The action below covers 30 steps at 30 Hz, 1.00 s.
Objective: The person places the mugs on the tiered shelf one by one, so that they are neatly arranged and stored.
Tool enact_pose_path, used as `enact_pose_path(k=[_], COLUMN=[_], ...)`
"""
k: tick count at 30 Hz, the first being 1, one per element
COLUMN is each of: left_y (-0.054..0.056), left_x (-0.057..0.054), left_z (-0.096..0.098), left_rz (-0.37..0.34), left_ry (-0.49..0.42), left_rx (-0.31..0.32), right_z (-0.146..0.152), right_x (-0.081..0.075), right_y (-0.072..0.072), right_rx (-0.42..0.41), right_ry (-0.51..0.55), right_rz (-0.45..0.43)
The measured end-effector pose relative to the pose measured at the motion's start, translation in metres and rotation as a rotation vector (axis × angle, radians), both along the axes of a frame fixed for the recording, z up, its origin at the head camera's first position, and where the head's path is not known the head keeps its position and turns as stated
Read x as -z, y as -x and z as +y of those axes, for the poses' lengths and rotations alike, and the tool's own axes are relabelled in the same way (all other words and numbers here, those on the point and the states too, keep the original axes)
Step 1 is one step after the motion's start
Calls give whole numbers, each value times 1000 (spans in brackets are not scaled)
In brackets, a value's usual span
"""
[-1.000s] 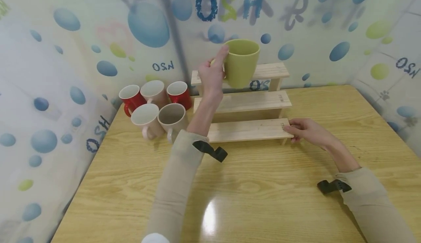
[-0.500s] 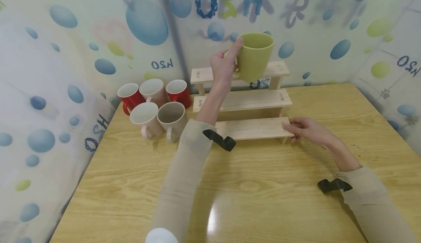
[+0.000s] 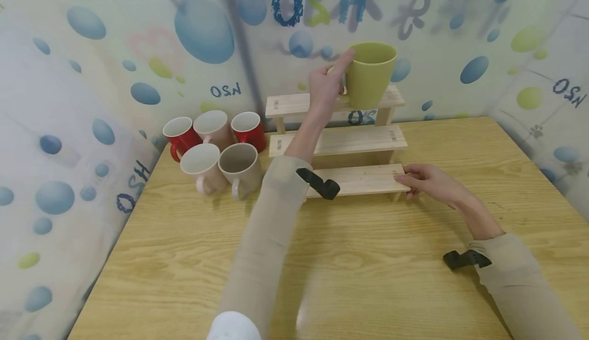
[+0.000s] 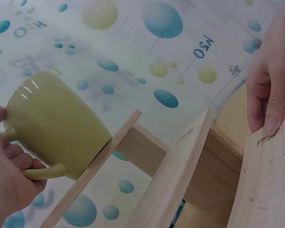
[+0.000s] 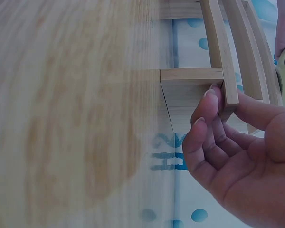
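Note:
My left hand (image 3: 325,88) holds a yellow-green mug (image 3: 374,76) by its handle, thumb up near the rim. The mug is upright at the right part of the top board of a three-tier wooden shelf (image 3: 363,140). In the left wrist view the mug (image 4: 57,121) has its base at that board's surface; whether its full weight rests there I cannot tell. My right hand (image 3: 434,182) pinches the right end of the lowest board, thumb on top and fingers beneath. The right wrist view shows this right hand (image 5: 247,159) with fingertips under the board's corner.
Left of the shelf stand several mugs: a red one (image 3: 248,133), another red one (image 3: 181,138), a pale pink one (image 3: 216,130), a second pale one (image 3: 204,168) and a grey-beige one (image 3: 241,168). A patterned wall stands close behind the wooden table (image 3: 359,268).
My left hand has carried the yellow-green mug rightward along the top board, and slightly farther back. My right hand has stayed at the lowest board's end.

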<state>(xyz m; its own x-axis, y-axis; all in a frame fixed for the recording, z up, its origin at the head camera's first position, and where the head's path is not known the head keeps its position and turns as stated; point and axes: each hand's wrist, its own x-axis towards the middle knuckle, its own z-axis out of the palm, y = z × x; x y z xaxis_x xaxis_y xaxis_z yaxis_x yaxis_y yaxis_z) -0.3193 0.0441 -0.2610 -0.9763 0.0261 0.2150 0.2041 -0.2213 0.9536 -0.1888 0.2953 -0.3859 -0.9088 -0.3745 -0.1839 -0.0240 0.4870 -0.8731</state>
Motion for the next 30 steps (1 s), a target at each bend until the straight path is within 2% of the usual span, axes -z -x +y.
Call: enact_pose_path(k=[11, 19, 23, 30], left_y=[17, 21, 23, 27], left_x=[-2, -6, -7, -6], left_z=[10, 8, 10, 12], left_rz=[3, -20, -23, -7], left_ry=[105, 241, 239, 206], left_rx=[42, 146, 164, 137], right_z=[2, 2, 2, 0], right_x=[1, 4, 4, 3], right_y=[1, 0, -1, -1], right_rx=[9, 14, 14, 18], right_ry=[4, 7, 12, 2], right_rz=[6, -1, 3, 15])
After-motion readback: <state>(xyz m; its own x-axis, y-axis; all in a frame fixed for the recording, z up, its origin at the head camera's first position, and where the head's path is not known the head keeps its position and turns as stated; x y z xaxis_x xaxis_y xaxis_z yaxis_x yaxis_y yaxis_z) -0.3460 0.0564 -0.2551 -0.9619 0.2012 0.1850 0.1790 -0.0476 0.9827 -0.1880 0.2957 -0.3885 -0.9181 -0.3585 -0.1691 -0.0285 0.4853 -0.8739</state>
